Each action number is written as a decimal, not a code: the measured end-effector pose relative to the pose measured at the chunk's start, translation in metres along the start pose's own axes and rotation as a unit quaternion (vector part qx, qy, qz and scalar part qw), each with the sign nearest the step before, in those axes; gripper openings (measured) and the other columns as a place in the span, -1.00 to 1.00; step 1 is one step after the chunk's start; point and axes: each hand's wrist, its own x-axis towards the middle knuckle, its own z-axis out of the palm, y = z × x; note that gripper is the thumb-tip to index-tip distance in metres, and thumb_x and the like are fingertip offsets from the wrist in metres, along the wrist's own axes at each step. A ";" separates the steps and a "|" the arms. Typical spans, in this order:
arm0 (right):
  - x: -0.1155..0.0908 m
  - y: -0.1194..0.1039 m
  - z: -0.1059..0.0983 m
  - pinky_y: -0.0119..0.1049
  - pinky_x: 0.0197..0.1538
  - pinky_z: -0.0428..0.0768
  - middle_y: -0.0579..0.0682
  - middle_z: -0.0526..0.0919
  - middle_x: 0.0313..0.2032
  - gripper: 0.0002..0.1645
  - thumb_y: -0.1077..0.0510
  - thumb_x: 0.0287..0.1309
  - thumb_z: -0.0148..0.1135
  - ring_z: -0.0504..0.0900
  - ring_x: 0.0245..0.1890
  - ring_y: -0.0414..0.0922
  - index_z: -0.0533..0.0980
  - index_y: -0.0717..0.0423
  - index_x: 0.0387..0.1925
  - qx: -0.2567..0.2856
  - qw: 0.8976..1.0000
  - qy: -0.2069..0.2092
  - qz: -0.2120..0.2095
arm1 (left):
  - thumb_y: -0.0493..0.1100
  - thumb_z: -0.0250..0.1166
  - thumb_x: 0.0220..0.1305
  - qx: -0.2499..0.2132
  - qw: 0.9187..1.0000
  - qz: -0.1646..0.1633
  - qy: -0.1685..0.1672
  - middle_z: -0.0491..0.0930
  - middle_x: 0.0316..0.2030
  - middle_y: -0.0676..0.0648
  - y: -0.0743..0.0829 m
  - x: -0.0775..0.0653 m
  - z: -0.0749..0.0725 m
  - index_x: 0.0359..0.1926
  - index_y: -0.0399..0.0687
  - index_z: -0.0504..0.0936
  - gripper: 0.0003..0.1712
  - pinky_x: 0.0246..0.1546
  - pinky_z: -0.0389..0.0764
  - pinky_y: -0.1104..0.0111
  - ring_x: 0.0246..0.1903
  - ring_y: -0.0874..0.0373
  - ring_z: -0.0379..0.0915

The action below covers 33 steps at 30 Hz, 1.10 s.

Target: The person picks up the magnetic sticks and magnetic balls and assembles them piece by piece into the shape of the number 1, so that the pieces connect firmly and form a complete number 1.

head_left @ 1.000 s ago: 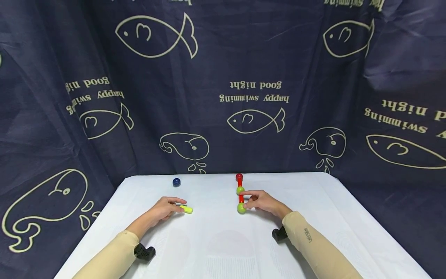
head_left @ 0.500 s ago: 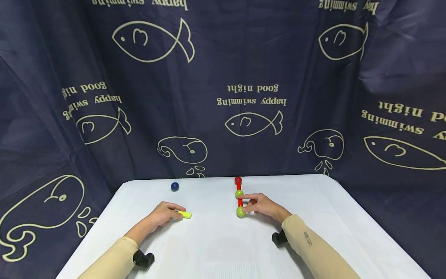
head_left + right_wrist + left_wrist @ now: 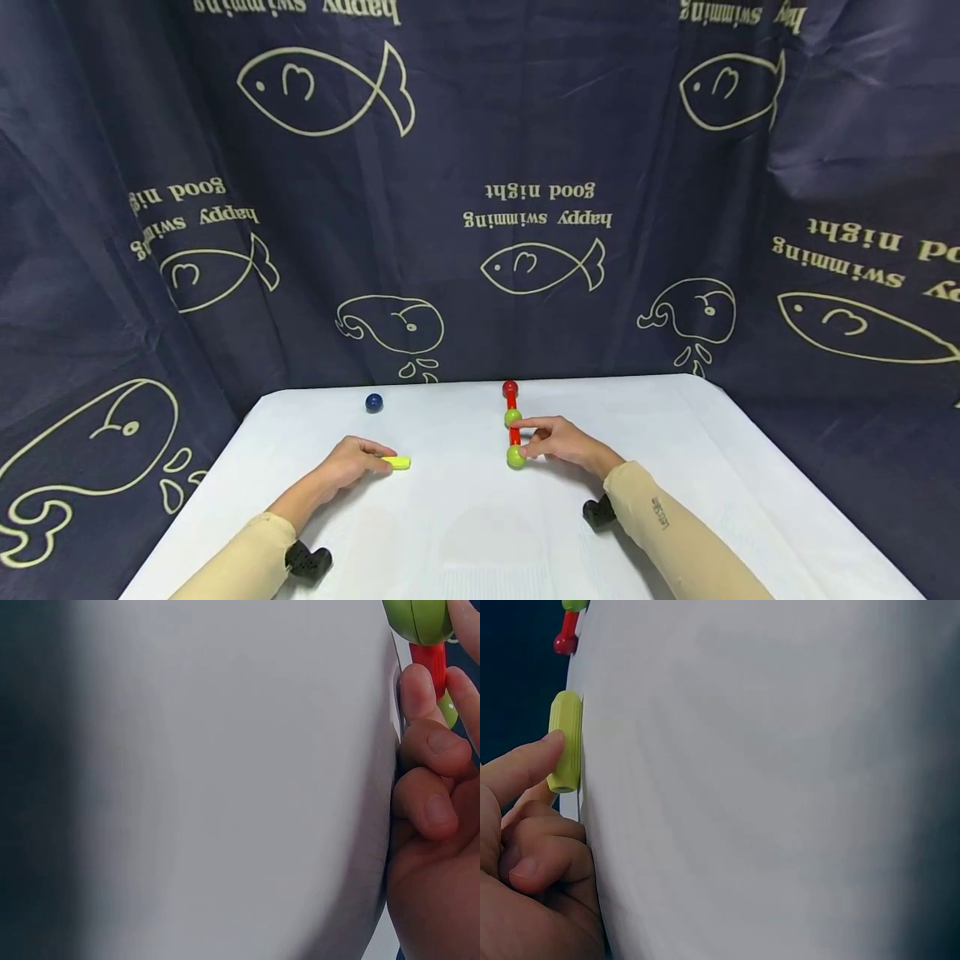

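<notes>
My left hand (image 3: 352, 462) pinches a short yellow-green ridged toy rod (image 3: 567, 741) at its near end, with the thumb on one side; the rod lies low over the white table. To the right stretches a straight toy chain of balls and red rods: a red ball (image 3: 510, 389) at the far end, a green ball (image 3: 512, 417) in the middle and another green ball (image 3: 516, 457) nearest me. My right hand (image 3: 566, 442) holds this chain, thumb at the near ball and index finger by the middle one. Its other fingers (image 3: 433, 746) are curled.
A dark blue ball (image 3: 373, 403) sits by itself near the far left of the white table (image 3: 450, 517). Just behind the table's far edge hangs a dark blue curtain (image 3: 450, 167) with fish and whale drawings.
The head view has shifted slightly. The yellow-green rod has turned from slanting to nearly level as the left fingers close on it. The right hand stays on the chain.
</notes>
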 end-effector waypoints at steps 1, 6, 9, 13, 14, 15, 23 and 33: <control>0.000 -0.001 -0.001 -0.38 -0.43 0.35 -0.10 0.51 -0.47 -0.32 0.06 0.08 0.50 0.35 -0.54 -0.18 0.55 -0.04 0.28 -0.002 1.000 0.000 -0.001 | -0.25 0.50 0.00 0.002 1.000 -0.002 0.005 0.64 -0.51 0.08 0.001 0.000 0.001 -0.09 -0.16 0.78 -0.64 -0.71 0.10 0.46 -0.74 0.28 -0.08; 0.001 0.000 0.001 -0.36 -0.41 0.35 -0.10 0.51 -0.45 -0.31 0.05 0.07 0.51 0.34 -0.53 -0.17 0.55 -0.06 0.28 -0.007 1.000 0.004 0.005 | -0.22 0.52 -0.02 0.014 1.000 -0.007 0.018 0.70 -0.33 0.02 0.000 -0.002 0.003 -0.12 -0.13 0.80 -0.65 -0.68 0.10 0.44 -0.71 0.25 -0.07; 0.001 -0.001 0.002 -0.36 -0.41 0.35 -0.09 0.51 -0.46 -0.31 0.06 0.07 0.51 0.33 -0.55 -0.17 0.55 -0.06 0.28 -0.007 1.000 0.007 0.005 | -0.21 0.52 -0.02 0.017 1.000 -0.004 0.021 0.71 -0.33 0.01 -0.001 -0.002 0.004 -0.13 -0.14 0.80 -0.65 -0.69 0.10 0.45 -0.72 0.26 -0.07; 0.001 -0.001 0.001 -0.34 -0.39 0.38 -0.08 0.51 -0.46 -0.31 0.06 0.08 0.50 0.38 -0.51 -0.15 0.55 -0.05 0.28 -0.011 1.000 0.006 0.001 | -0.20 0.52 -0.02 0.023 0.999 -0.006 0.025 0.71 -0.34 0.02 0.000 -0.001 0.004 -0.14 -0.14 0.80 -0.66 -0.69 0.09 0.45 -0.72 0.26 -0.08; 0.001 -0.001 0.001 -0.34 -0.39 0.39 -0.08 0.52 -0.45 -0.32 0.06 0.08 0.50 0.40 -0.49 -0.14 0.55 -0.05 0.28 -0.012 1.000 0.006 -0.001 | -0.20 0.52 -0.02 0.024 0.999 -0.007 0.026 0.71 -0.34 0.02 0.001 -0.001 0.004 -0.15 -0.14 0.80 -0.67 -0.69 0.09 0.44 -0.72 0.25 -0.07; 0.001 -0.001 0.001 -0.33 -0.39 0.40 -0.08 0.52 -0.45 -0.32 0.06 0.09 0.49 0.41 -0.48 -0.14 0.55 -0.04 0.28 -0.013 1.000 0.006 -0.003 | -0.19 0.52 -0.03 0.024 0.999 -0.007 0.027 0.70 -0.34 0.02 0.001 0.000 0.004 -0.16 -0.14 0.80 -0.67 -0.69 0.08 0.44 -0.71 0.25 -0.07; 0.002 0.000 0.000 -0.36 -0.43 0.37 -0.09 0.52 -0.46 -0.30 0.06 0.06 0.52 0.36 -0.55 -0.18 0.55 -0.05 0.28 -0.006 1.000 0.003 -0.002 | -0.18 0.53 -0.09 0.022 0.999 -0.006 0.028 0.69 -0.40 0.03 -0.001 0.002 0.004 -0.19 -0.14 0.81 -0.65 -0.70 0.07 0.43 -0.73 0.25 -0.09; 0.003 0.001 -0.002 -0.39 -0.45 0.33 -0.11 0.53 -0.46 -0.26 0.09 0.04 0.53 0.32 -0.58 -0.21 0.53 0.01 0.30 0.007 1.000 -0.002 -0.009 | -0.20 0.53 -0.12 0.005 0.999 -0.012 0.039 0.42 -0.71 0.14 0.003 0.000 0.005 -0.21 -0.15 0.81 -0.65 -0.72 0.07 0.44 -0.74 0.27 -0.10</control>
